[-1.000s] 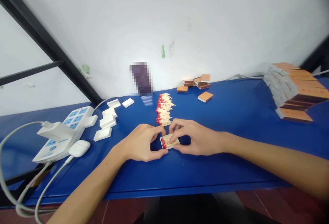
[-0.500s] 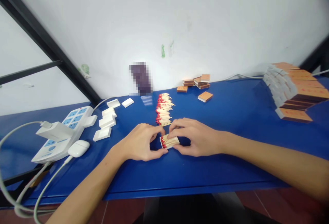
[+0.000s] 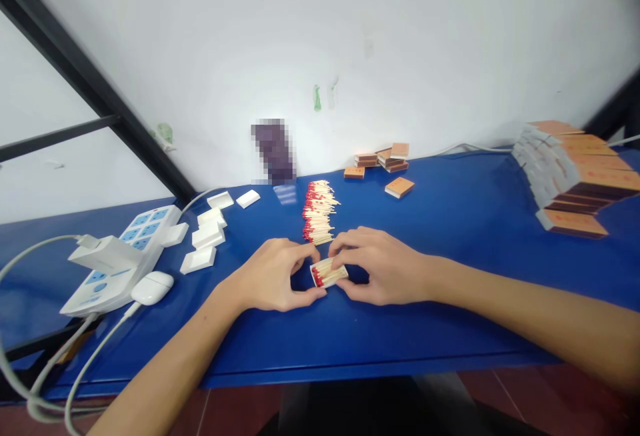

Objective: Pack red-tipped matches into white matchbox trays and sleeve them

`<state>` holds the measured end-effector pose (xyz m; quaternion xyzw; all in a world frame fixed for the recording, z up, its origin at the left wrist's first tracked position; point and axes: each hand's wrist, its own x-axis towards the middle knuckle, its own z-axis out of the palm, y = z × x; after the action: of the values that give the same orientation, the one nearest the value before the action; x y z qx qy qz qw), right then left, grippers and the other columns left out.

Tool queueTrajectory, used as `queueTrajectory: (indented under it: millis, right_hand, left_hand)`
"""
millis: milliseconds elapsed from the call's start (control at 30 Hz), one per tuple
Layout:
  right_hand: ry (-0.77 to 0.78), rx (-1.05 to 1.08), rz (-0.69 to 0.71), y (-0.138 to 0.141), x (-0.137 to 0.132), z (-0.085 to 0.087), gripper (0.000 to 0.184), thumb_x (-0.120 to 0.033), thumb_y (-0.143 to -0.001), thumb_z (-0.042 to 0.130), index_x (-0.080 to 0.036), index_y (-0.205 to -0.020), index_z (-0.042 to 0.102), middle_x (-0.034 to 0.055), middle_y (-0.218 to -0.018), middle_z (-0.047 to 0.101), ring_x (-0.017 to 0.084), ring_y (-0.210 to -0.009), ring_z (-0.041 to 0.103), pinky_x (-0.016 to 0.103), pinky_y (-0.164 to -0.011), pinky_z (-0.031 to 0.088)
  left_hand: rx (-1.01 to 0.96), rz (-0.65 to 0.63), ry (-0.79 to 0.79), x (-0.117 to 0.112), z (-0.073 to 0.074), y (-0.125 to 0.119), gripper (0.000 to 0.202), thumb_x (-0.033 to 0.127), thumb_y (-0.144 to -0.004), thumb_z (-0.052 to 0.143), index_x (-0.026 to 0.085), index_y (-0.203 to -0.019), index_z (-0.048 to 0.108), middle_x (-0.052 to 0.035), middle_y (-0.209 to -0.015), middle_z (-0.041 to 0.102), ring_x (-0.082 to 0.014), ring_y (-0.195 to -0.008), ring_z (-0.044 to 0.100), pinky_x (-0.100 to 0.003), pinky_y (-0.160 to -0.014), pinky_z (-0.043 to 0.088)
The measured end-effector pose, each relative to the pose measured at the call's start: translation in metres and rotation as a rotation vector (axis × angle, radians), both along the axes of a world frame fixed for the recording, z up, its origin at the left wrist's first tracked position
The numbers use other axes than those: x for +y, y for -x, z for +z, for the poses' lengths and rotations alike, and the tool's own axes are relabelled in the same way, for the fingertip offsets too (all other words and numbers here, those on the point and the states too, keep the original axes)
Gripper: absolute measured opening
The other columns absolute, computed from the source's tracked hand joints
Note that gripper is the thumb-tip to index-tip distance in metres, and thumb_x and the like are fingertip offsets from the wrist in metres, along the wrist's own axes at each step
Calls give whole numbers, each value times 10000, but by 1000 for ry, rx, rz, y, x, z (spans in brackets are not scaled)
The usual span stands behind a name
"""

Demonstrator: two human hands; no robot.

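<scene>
Both my hands meet at the middle of the blue table (image 3: 450, 329). My left hand (image 3: 270, 276) and my right hand (image 3: 385, 266) pinch a small open matchbox tray (image 3: 327, 273) filled with red-tipped matches, held just above the table. My right thumb and forefinger rest on the top of the matches. Just behind the hands lies a loose pile of matches (image 3: 317, 213), heads pointing left.
Several empty white trays (image 3: 207, 236) lie at the left, near a white power strip (image 3: 120, 256) with a plugged adapter, cables and a white earbud case (image 3: 153, 287). Orange matchboxes (image 3: 385, 163) sit by the wall. A large stack of box sleeves (image 3: 570, 176) stands at the right.
The hands have stayed nearly still on the tray. My right fingers have shifted slightly over the matches.
</scene>
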<state>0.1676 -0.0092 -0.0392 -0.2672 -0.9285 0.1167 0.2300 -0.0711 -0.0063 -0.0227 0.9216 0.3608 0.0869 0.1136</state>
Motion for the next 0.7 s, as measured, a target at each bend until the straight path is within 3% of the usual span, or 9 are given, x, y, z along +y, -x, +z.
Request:
queueTrajectory:
  millis: [467,700]
  right_hand:
    - [-48,21,16,-1,-1,0,231,-269,-851,611,-172,-1051,672,85,-1017,678,197,-861,610,356,-812,446]
    - [8,82,-52,-6,10,4,263,-228,-973,448,-170,-1142,641,100,-1048,642,207,-946,594,344,-818,464]
  left_hand:
    - [-2,-5,-27,1,0,2,369,547,-796,653,203,-918,602,48,-619,503,-121,-572,472,-256,-601,343]
    - [-67,89,-25,11,0,11,311,410,-1013,379,203,-1092,597,13,-730,624,-144,-656,562,-267,-674,388]
